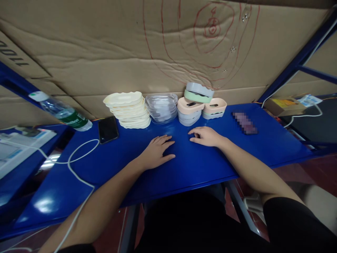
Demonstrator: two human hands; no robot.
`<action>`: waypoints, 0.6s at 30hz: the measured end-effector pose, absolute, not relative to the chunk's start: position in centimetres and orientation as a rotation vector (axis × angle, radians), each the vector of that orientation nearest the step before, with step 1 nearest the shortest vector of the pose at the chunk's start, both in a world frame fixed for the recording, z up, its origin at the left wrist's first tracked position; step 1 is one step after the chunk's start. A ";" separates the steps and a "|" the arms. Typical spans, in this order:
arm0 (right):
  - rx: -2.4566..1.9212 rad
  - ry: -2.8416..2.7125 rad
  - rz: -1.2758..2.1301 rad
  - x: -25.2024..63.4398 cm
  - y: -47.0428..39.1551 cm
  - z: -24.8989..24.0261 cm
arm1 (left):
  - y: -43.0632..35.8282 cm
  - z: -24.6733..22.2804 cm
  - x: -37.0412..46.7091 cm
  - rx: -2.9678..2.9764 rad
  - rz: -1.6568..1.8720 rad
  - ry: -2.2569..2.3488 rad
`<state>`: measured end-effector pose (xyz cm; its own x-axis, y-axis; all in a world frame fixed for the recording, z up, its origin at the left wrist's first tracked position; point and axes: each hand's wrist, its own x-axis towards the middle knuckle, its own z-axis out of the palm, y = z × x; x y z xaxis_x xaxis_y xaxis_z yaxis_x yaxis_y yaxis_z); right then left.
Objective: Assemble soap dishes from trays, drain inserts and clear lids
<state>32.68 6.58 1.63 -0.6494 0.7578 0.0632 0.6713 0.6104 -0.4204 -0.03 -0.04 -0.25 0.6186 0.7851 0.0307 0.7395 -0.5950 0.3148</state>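
The left hand (159,151) and right hand (204,136), as I observe in the head view, are well apart over the blue surface (184,167): left with fingers spread, right loosely curled, thumb and forefinger parted. Beyond them I record stacked cream trays (134,113), clear trays (162,107) beside these, and coloured cases (189,117) nearest the right hand. A phone (108,130) lies left.

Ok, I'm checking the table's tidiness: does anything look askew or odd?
Yes: the green container and upper grey container look askew, tilted and jutting past the right edge of the left peach-topped stack.
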 end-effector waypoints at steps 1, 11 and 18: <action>-1.173 -2.601 0.535 32.7 6.6 1.6 | 0.0 -0.2 0.0 2.571 0.245 1.240; -1.170 -2.608 0.535 32.8 6.6 1.6 | 0.0 -0.5 -0.2 2.562 0.310 1.224; -1.179 -2.600 0.540 32.7 6.5 1.7 | 0.1 -0.6 -0.3 2.561 0.312 1.216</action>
